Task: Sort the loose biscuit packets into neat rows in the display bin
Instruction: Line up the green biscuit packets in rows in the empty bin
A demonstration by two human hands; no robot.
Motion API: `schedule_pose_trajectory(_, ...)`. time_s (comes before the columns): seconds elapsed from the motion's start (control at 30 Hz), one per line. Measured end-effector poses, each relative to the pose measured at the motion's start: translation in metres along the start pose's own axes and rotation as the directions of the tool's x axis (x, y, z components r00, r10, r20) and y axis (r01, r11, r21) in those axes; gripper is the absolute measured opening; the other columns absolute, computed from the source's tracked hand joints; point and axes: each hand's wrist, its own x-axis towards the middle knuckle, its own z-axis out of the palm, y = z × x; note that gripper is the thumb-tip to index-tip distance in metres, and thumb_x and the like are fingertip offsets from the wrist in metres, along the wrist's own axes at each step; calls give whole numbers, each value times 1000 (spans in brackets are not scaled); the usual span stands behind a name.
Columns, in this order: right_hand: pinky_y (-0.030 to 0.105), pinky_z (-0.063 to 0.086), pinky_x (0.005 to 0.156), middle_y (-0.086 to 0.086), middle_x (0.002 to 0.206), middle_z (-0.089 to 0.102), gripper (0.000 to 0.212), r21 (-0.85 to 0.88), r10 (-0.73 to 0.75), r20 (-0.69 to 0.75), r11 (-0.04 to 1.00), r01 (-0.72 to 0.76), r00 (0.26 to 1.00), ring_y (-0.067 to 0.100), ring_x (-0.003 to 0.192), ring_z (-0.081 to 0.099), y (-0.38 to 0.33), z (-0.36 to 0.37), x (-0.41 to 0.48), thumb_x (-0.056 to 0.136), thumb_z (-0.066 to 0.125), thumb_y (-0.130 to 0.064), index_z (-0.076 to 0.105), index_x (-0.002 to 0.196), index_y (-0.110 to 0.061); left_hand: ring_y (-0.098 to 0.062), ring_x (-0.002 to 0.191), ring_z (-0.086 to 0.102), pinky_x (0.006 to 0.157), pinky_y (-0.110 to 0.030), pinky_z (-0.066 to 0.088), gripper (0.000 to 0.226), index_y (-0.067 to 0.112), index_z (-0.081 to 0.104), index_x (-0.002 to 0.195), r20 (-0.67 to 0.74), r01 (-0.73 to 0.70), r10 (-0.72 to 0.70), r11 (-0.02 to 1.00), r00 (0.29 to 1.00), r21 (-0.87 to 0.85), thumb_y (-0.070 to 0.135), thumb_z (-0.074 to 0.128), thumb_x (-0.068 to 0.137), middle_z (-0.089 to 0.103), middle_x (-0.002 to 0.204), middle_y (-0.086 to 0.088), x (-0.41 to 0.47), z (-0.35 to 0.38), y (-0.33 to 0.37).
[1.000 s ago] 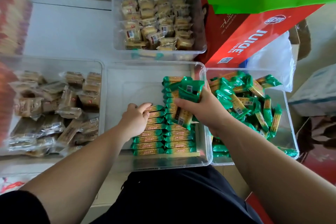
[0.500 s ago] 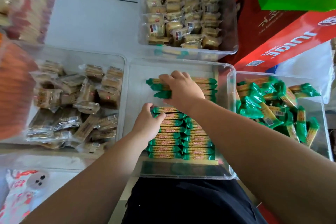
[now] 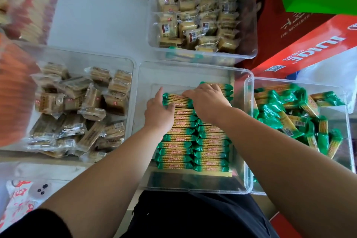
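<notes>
Green-ended biscuit packets in two rows inside your clear display bin, left hand straight-fingered against the far packets' end, right hand flat on them, loose packets in neighbouring tub.

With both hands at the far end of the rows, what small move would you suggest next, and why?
Probably push the far packets snug against the rows. The left hand and right hand both rest on them, and they look slightly skewed beside the tidy rows nearer the body. The bin has bare floor beyond for more.
</notes>
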Motion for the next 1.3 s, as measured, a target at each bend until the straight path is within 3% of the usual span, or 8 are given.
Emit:
schedule_pose_trajectory(0.13,43,17,121,-8,151,46,48,123,17,-59,992,-10,998,18,144,29,10,-2,-16,101,48,-22,44,147,-33,-30,114,59,95,-48,57,57,37,30,154,50,38,-42,996,998,86,39,56,103,37,143,-7,3,9,8)
schedule_pose_trajectory(0.27,45,32,112,-5,132,61,36,141,47,-271,990,-8,961,23,130,43,27,-12,-44,95,60,-29,64,131,-24,-30,124,55,95,-31,47,62,34,24,157,12,17,-19,992,1000,123,41,54,104,32,151,-9,-1,15,8)
schedule_pose_trajectory(0.43,47,34,99,1,117,66,29,87,103,-528,994,-66,843,31,119,50,55,-17,-81,87,69,-31,72,112,-16,-32,130,52,100,-40,52,69,42,14,160,-37,71,-66,988,997,140,47,52,103,35,152,-11,-14,10,2)
schedule_pose_trajectory(0.63,56,27,109,8,141,49,50,99,304,-474,951,-293,826,36,135,34,70,-5,-108,82,73,-43,62,127,-24,-35,130,52,96,-45,52,91,41,3,160,-52,180,-173,951,984,250,68,56,92,37,150,-13,-38,13,-10)
schedule_pose_trajectory(0.8,58,26,114,7,151,39,69,174,381,-364,924,-339,850,35,139,31,69,16,-119,84,68,-51,44,144,-28,-29,116,58,94,-50,57,78,50,3,158,21,202,-205,975,979,90,53,55,100,39,139,-7,-46,16,-14)
schedule_pose_trajectory(1.03,52,24,115,5,149,43,59,202,370,-355,927,-316,858,31,137,33,64,26,-115,92,56,-52,46,144,-25,-29,119,58,98,-51,55,86,50,0,156,80,155,-161,985,984,75,46,62,97,43,142,-7,-50,16,-9)
schedule_pose_trajectory(1.2,49,31,107,2,140,51,47,306,414,-557,908,-286,720,31,128,41,81,18,-133,98,45,-49,55,136,-23,-33,132,49,102,-51,51,95,39,5,160,-63,17,6,931,998,366,56,68,91,39,149,-10,-54,6,1)
schedule_pose_trajectory(1.3,50,26,110,6,143,49,52,401,585,-506,810,-427,635,33,131,38,107,12,-149,96,45,-49,53,139,-21,-33,137,40,108,-52,43,82,30,22,158,-126,-108,189,874,974,474,55,64,93,37,152,-10,-60,3,16)
